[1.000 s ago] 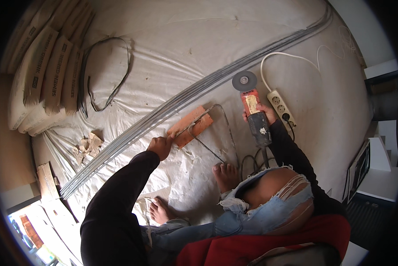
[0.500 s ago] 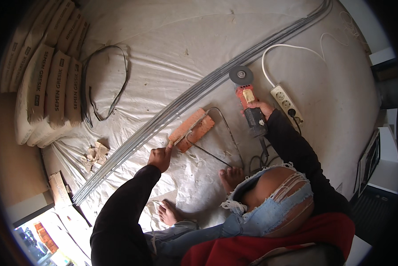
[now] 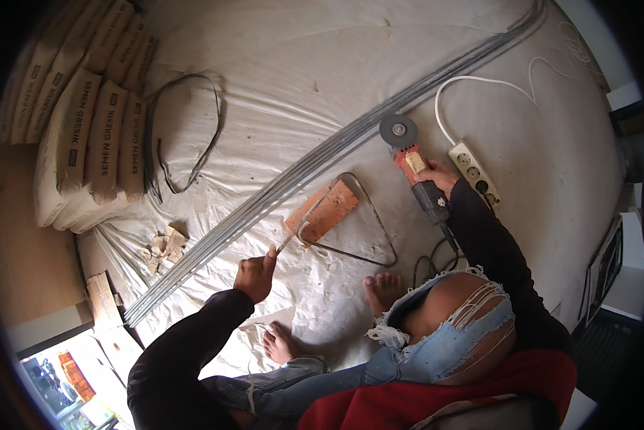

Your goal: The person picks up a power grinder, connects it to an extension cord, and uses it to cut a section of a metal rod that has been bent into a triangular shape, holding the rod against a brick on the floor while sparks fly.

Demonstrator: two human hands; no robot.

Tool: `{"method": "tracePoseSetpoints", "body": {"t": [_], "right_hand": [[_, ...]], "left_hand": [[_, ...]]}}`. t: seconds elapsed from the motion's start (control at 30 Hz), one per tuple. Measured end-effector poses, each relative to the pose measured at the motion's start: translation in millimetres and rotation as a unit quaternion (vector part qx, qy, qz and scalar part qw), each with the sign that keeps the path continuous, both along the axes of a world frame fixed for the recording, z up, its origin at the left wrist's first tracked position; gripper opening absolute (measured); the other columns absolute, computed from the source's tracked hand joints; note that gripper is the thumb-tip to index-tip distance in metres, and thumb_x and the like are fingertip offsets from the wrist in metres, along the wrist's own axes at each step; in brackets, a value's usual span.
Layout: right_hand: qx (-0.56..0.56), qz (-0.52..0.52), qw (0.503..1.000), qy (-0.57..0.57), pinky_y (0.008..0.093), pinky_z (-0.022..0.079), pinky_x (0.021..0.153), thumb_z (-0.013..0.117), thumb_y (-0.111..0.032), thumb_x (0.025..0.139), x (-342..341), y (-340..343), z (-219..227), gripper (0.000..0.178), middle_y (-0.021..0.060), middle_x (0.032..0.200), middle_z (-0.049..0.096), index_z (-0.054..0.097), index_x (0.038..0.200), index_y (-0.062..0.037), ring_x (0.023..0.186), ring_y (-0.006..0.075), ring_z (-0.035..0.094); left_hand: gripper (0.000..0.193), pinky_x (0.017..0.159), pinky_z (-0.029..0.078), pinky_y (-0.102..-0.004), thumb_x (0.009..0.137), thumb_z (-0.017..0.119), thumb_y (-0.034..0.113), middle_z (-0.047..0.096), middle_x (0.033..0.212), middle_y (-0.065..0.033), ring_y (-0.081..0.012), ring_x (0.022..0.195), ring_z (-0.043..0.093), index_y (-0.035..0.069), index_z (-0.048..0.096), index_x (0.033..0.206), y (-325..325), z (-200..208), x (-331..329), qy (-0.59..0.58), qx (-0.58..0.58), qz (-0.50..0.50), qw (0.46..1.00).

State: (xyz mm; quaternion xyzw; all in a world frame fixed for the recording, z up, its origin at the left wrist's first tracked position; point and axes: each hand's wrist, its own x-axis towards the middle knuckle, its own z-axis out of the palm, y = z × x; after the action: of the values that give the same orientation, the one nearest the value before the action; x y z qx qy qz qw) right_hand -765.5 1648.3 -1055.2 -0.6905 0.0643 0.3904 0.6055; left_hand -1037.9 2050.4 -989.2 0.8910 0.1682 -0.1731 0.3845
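My left hand [image 3: 255, 276] is closed on the end of a bent steel rod [image 3: 377, 220], its thumb laid along the metal. The rod forms a roughly triangular loop; one side crosses an orange brick [image 3: 336, 208] lying on the sheeted floor. Over to the right, my right hand [image 3: 437, 177] grips a red and black angle grinder [image 3: 429, 202] around its body. A dark grinder disc [image 3: 399, 131] faces up at the far end of the tool, apart from rod and brick. Whether the disc is spinning I cannot tell.
Several long steel bars [image 3: 286, 183] run diagonally across the floor sheet. A white power strip [image 3: 474, 170] lies beside my right hand, with a black plug in it. Stacked paper sacks [image 3: 114, 136] and a black cable loop [image 3: 218, 125] are at left. My bare feet flank the near floor.
My left hand has drawn back toward the lower left, and more rod shows between it and the brick. The whole view has shifted slightly; the grinder stays in my right hand.
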Motion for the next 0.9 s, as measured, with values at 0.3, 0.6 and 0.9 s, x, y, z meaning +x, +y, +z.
{"method": "tracePoseSetpoints", "body": {"t": [0.3,0.6,0.9], "right_hand": [[-0.112,0.041,0.981,-0.150,0.0272,0.047,0.070,0.074,-0.015,0.069,-0.7,-14.2,-3.0,0.040,0.0069,0.091,0.066,0.064,0.102,0.0042,0.077,0.0125,0.060],[-0.124,0.080,0.964,-0.220,0.0260,0.048,0.078,0.072,-0.014,0.072,-12.5,-9.6,4.7,0.049,0.0097,0.101,0.066,0.058,0.114,0.0062,0.089,0.0135,0.062],[-0.238,-0.007,0.899,-0.368,0.0305,0.050,0.070,0.064,-0.030,0.084,-31.3,18.2,46.2,0.033,0.0096,0.093,0.063,0.062,0.096,0.0003,0.083,0.0172,0.062]], "left_hand": [[0.065,0.056,0.042,-0.0381,0.097,0.036,0.053,0.052,0.056,-0.0080,-0.0210,0.052,0.047,0.001,0.055,0.063,-31.5,57.1,-21.9,0.175,-0.148,0.074,0.971],[0.044,0.044,0.029,-0.0268,0.099,0.038,0.044,0.033,0.059,0.0029,-0.0103,0.046,0.029,0.013,0.039,0.069,-56.8,101.1,-23.3,0.314,-0.563,0.213,0.735],[0.038,0.052,0.039,-0.0304,0.100,0.036,0.043,0.038,0.067,-0.0001,-0.0123,0.057,0.039,0.011,0.043,0.081,-104.6,182.2,1.2,0.156,-0.610,0.244,0.737]]}}
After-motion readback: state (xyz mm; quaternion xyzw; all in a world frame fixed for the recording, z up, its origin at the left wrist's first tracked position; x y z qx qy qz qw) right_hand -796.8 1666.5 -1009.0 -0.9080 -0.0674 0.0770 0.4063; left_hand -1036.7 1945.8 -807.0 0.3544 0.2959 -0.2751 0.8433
